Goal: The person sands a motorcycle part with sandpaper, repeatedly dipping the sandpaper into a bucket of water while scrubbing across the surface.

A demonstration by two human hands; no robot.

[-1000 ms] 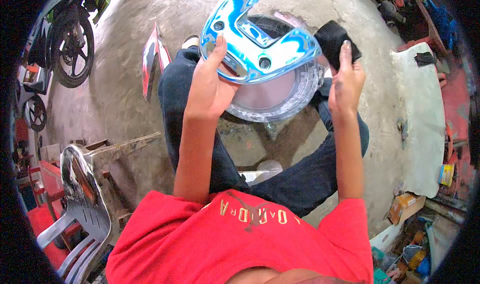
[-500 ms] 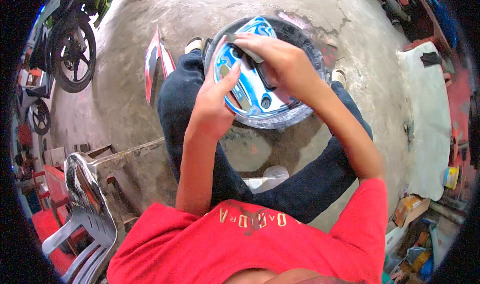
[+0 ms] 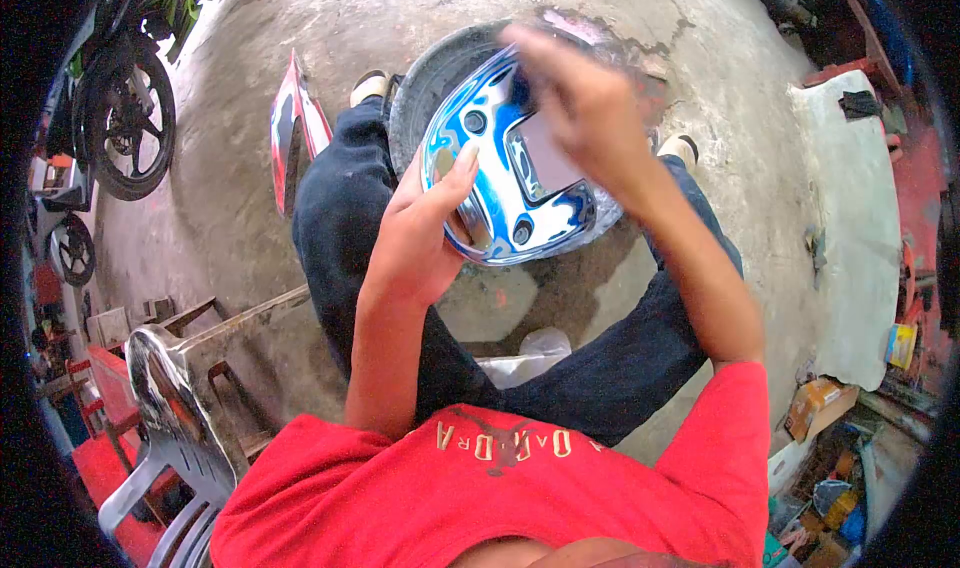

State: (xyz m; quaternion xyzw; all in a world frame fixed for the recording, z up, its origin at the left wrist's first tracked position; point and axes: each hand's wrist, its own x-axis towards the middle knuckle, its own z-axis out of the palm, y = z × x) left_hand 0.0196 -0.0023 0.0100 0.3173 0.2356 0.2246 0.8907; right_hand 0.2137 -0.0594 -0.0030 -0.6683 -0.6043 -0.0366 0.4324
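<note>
A glossy blue and white panel (image 3: 500, 183) with a U-shaped cutout and round holes is tilted over a round basin (image 3: 420, 93). My left hand (image 3: 425, 218) grips the panel's left edge, thumb on its face. Over the panel's upper right part is my right hand (image 3: 590, 113), blurred by motion; whether it holds the dark pad seen earlier is hidden. Part of the basin's inside shows through the cutout.
A red and white panel (image 3: 298, 123) stands on the floor to the left. Beyond it are motorcycle wheels (image 3: 128, 123). A grey plastic chair (image 3: 190, 438) is at lower left. At right are a pale board (image 3: 850, 238) and a cardboard box (image 3: 820, 408).
The blue and white panel came down and tilted over the basin with my left hand. My right hand crossed from the right onto the panel, then moved slightly up; the dark pad no longer shows.
</note>
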